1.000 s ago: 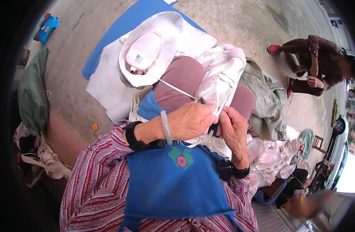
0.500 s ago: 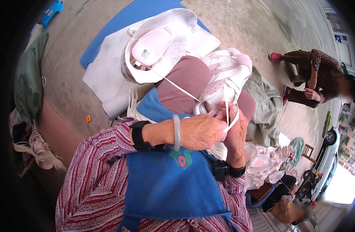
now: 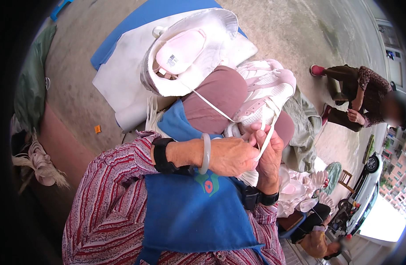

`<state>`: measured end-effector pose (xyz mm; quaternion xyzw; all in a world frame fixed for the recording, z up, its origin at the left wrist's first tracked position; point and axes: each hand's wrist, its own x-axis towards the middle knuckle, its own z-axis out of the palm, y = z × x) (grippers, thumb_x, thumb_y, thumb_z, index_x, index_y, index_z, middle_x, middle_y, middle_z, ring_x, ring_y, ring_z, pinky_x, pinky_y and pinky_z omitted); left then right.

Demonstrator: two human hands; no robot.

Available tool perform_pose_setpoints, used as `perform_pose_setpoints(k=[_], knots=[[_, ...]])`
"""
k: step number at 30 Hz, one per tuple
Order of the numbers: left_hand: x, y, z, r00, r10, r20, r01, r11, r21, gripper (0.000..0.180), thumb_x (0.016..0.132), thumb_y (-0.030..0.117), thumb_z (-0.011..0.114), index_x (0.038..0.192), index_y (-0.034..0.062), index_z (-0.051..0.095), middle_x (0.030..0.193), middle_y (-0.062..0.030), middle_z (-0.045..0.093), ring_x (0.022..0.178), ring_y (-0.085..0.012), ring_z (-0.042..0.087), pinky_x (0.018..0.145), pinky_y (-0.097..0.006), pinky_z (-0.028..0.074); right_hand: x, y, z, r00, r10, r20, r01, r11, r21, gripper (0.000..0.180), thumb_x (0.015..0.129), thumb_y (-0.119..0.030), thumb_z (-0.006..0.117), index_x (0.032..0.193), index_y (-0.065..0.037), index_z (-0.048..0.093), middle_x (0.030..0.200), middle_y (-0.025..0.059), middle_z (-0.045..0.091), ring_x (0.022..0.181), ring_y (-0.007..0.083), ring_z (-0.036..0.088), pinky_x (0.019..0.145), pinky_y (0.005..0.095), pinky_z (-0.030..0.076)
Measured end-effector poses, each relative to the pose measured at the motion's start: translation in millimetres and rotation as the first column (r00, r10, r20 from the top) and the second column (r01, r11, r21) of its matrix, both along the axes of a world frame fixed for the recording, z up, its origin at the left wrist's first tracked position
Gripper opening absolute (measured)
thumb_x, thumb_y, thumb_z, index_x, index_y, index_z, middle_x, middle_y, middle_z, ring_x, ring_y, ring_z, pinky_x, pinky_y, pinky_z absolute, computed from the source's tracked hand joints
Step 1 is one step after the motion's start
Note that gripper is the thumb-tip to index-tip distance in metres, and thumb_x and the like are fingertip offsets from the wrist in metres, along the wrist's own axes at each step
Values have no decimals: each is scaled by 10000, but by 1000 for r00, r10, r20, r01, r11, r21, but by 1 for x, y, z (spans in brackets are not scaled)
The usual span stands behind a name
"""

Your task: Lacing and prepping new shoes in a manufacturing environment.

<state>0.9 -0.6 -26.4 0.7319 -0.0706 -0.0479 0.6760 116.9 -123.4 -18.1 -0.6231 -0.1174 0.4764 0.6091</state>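
Note:
A white and pale pink sneaker [image 3: 265, 95] lies across my lap on my mauve trousers. My left hand [image 3: 231, 155], with a pale bangle and a black wristband, is closed around a white shoelace [image 3: 212, 106] at the sneaker's near end. My right hand [image 3: 269, 157], wearing a black watch, pinches the same lace right beside it, fingers curled. The lace runs taut up to the left toward a white shoe upper [image 3: 189, 53] with a pink insole, lying sole-side open on white sheeting beyond my knees.
A blue mat [image 3: 136, 22] lies under the white sheeting on concrete ground. A green cloth [image 3: 30, 88] is at left. A heap of white and pink shoe parts [image 3: 300, 190] sits at right. Another person [image 3: 362, 97] crouches at the far right.
The view has swung so the sneaker and shoe upper sit higher and closer. My hands have drawn together at the sneaker's near end, pulling the lace taut.

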Motion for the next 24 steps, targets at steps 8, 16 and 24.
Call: perform_pose_setpoints(k=[8,16,24], knots=[[-3,5,1,998,-42,-44,43,999,24,247,949,215,425,879,21,560,649,-106,593,617,-291,610,610,-415,468,-1,1,-6,998,30,46,-28,998,-48,188,952,-115,575,1060,23,643,715,21,603,609,58,531,545,191,438],[-2,7,3,997,-56,-53,55,998,-7,249,949,227,433,873,30,565,636,-95,584,615,-290,609,602,-417,467,-3,0,-2,1000,25,-2,-25,1000,0,188,943,-81,571,1075,35,638,716,32,607,615,69,550,556,194,455],[-5,6,1,999,-38,-19,38,999,-15,213,930,206,478,866,26,573,649,-108,587,613,-306,603,583,-420,464,-5,-1,1,1000,25,-4,-25,1000,-17,187,939,-67,570,1081,38,632,714,36,604,615,71,551,553,193,456]])
